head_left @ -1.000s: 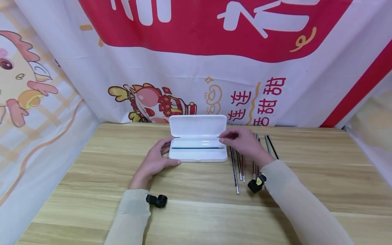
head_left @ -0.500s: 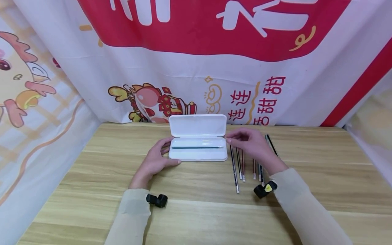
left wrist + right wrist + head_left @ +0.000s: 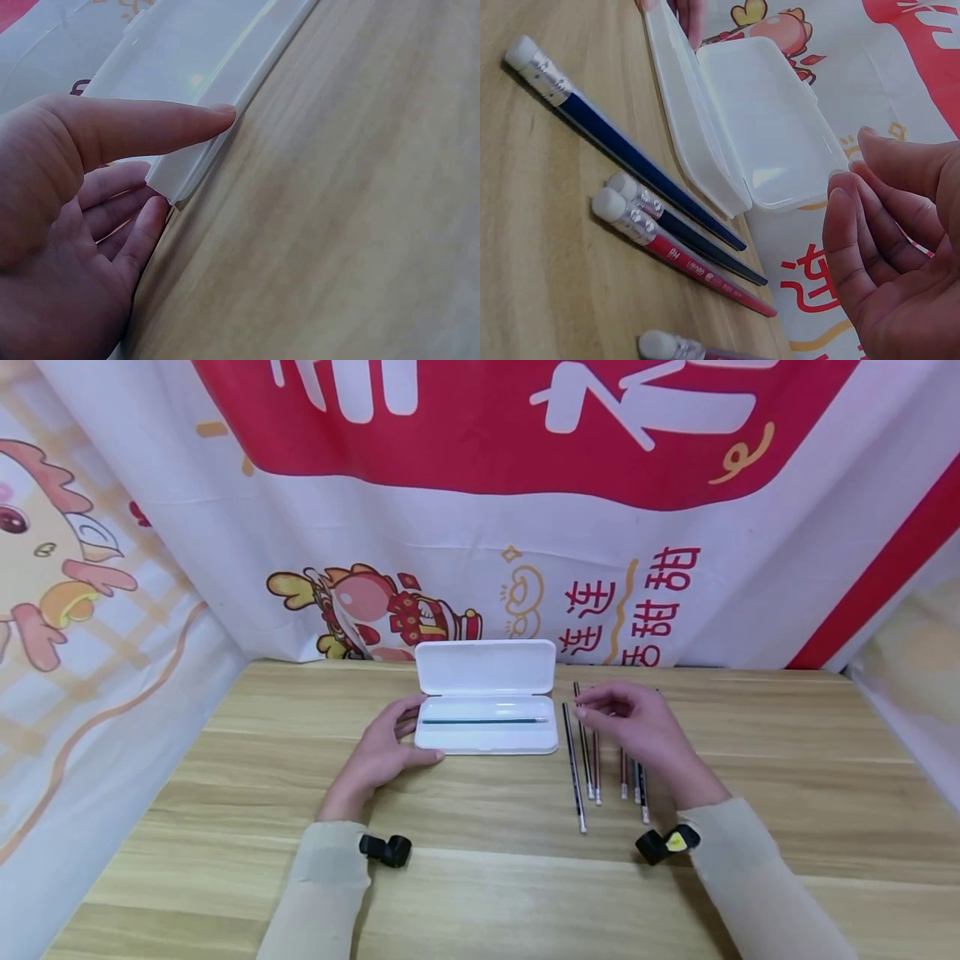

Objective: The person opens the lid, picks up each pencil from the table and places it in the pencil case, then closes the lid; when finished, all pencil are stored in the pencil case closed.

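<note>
A white pencil case lies with its lid raised, and one dark green pencil rests lengthwise inside. My left hand holds its left end. In the left wrist view the thumb presses the front edge while the other fingers touch the end. Right of the case hovers my right hand, above several loose pencils. Its fingers are loosely bent with nothing between them, as the right wrist view shows. Nearest the case lies a dark blue pencil; beyond it is a red pencil.
The loose pencils lie roughly parallel on the wooden table, white erasers toward me. My right hand covers part of some of them. A printed cloth hangs behind the table, close to the raised lid. Cloth also hangs on both sides.
My right hand has moved from the case's right edge rightward over the loose pencils. The left hand, the case and the pencil inside have stayed in place.
</note>
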Available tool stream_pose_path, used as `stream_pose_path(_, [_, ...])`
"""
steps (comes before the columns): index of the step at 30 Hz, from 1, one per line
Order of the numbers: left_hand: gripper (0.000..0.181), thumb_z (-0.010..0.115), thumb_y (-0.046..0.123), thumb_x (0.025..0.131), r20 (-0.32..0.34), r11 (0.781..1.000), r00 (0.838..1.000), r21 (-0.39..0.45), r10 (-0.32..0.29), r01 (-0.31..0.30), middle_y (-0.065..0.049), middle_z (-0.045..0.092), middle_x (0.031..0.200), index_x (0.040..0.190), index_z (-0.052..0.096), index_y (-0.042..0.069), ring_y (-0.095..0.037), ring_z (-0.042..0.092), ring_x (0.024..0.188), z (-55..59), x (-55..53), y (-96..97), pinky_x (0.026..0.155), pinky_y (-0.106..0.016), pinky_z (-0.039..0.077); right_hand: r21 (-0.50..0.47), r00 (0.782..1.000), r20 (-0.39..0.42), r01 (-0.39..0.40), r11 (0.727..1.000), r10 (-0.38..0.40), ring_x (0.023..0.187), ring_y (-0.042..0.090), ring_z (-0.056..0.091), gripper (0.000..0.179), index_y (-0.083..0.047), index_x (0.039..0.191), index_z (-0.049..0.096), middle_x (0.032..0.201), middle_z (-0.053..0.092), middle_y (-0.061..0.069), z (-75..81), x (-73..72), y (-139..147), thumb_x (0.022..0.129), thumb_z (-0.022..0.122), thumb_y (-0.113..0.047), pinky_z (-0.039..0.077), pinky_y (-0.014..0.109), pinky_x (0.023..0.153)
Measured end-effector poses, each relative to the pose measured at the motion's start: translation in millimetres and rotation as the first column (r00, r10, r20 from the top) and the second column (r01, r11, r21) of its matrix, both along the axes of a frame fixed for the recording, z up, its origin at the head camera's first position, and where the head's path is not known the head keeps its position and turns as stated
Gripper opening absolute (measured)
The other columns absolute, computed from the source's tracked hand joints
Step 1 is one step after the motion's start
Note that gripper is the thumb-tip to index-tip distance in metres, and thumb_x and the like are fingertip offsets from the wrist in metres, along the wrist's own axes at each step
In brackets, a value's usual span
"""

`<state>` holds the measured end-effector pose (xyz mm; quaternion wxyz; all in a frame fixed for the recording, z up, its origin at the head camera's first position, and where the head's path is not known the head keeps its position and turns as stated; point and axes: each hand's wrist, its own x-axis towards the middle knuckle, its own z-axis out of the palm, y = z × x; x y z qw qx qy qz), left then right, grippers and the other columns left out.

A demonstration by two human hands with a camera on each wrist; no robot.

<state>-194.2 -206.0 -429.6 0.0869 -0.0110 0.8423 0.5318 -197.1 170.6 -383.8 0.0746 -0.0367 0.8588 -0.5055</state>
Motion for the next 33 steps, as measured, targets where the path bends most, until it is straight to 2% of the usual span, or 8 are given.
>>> stream_pose_path(10, [0.094, 0.092, 0.012, 0.084, -0.011, 1.0, 1.0, 0.009, -0.002, 0.002, -0.015, 0.044, 0.169, 0.165, 0.042, 0.017, -0.041, 0.046, 0.155, -0.4, 0.8, 0.5, 0.13, -0.054, 0.039, 0.07, 1.0, -0.009, 0.009, 0.997, -0.008, 0.108, 0.024, 0.064, 0.037, -0.017, 0.131, 0.073, 0.127, 0.071, 0.007, 0.5, 17.5, 22, 0.102, 0.075, -0.04, 0.06, 0.034, 0.088])
stream_pose_path(20, [0.092, 0.091, 0.011, 0.085, 0.004, 1.0, 1.0, -0.005, 0.002, -0.002, -0.012, 0.044, 0.169, 0.164, 0.044, 0.02, -0.039, 0.046, 0.156, 0.5, 1.7, 2.7, 0.131, -0.053, 0.038, 0.17, 0.996, 0.037, 0.074, 0.983, -0.081, 0.107, 0.024, 0.063, 0.04, -0.018, 0.136, 0.07, 0.126, 0.072, 0.008, -13.0, 45.8, 68, 0.104, 0.071, -0.043, 0.057, 0.026, 0.081])
stream_pose_path(25, [0.091, 0.09, 0.012, 0.086, 0.009, 1.0, 1.0, -0.015, -0.005, 0.005, -0.012, 0.043, 0.17, 0.164, 0.043, 0.02, -0.039, 0.044, 0.157, 0.6, 1.4, 3.2, 0.131, -0.053, 0.037, 0.209, 0.994, 0.053, 0.086, 0.974, -0.099, 0.099, 0.014, 0.064, 0.046, -0.012, 0.137, 0.069, 0.123, 0.074, 0.008, -24.9, 61.2, 98, 0.103, 0.073, -0.043, 0.056, 0.024, 0.074])
stream_pose_path(28, [0.091, 0.09, 0.011, 0.087, 0.003, 1.0, 1.0, -0.012, -0.016, 0.016, -0.014, 0.042, 0.17, 0.164, 0.042, 0.018, -0.04, 0.044, 0.157, 2.0, 1.3, 3.3, 0.131, -0.053, 0.037, 0.212, 0.992, 0.057, 0.1, 0.972, -0.114, 0.09, 0.007, 0.065, 0.049, -0.008, 0.137, 0.069, 0.115, 0.077, 0.003, -31.1, 70.8, 116, 0.102, 0.074, -0.042, 0.055, 0.025, 0.068])
stream_pose_path(33, [0.091, 0.09, 0.009, 0.086, -0.009, 1.0, 1.0, -0.014, -0.019, 0.019, -0.016, 0.043, 0.169, 0.164, 0.043, 0.015, -0.041, 0.046, 0.155, 4.8, 1.8, 3.2, 0.13, -0.054, 0.039, 0.186, 0.987, 0.089, 0.114, 0.976, -0.133, 0.083, 0.006, 0.067, 0.051, -0.003, 0.137, 0.068, 0.108, 0.078, -0.001, -35.8, 76.5, 133, 0.102, 0.074, -0.04, 0.058, 0.028, 0.064])
